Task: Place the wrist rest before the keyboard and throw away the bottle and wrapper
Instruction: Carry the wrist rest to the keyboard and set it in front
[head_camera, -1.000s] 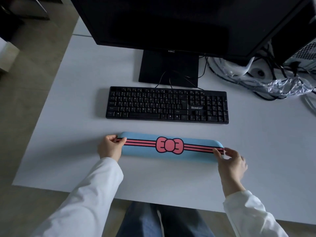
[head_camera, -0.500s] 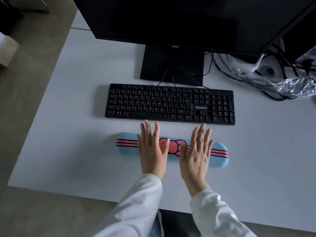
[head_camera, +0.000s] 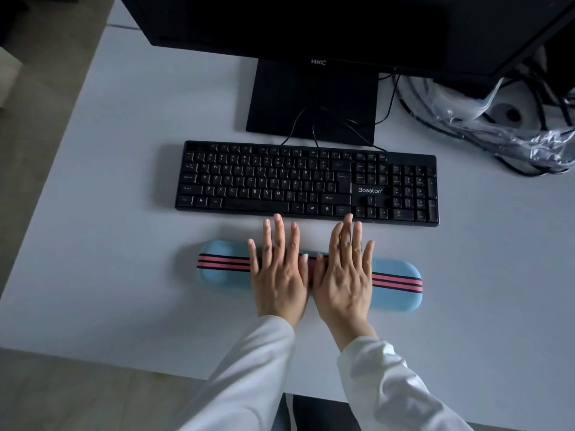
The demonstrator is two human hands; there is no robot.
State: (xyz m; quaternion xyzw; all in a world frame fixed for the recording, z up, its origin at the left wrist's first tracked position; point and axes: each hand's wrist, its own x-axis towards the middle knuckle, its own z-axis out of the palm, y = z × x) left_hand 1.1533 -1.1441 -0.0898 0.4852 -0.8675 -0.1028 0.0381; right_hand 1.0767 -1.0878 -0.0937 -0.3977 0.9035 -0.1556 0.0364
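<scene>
Wrist rest (head_camera: 396,283) sits on desk (head_camera: 124,213) just before keyboard (head_camera: 306,183), small gap between, slightly skewed. Left hand (head_camera: 278,272) and right hand (head_camera: 343,272) lie flat on its middle, fingers spread, gripping nothing. Looks soft, light, bendy (probably foam or gel), so best taken by both ends. Crinkly clear wrapper (head_camera: 513,135) far right among cables; bottle not visible.

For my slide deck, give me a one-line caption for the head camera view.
Both hands, left hand and right hand, lie flat on the blue wrist rest before the black keyboard.
</scene>
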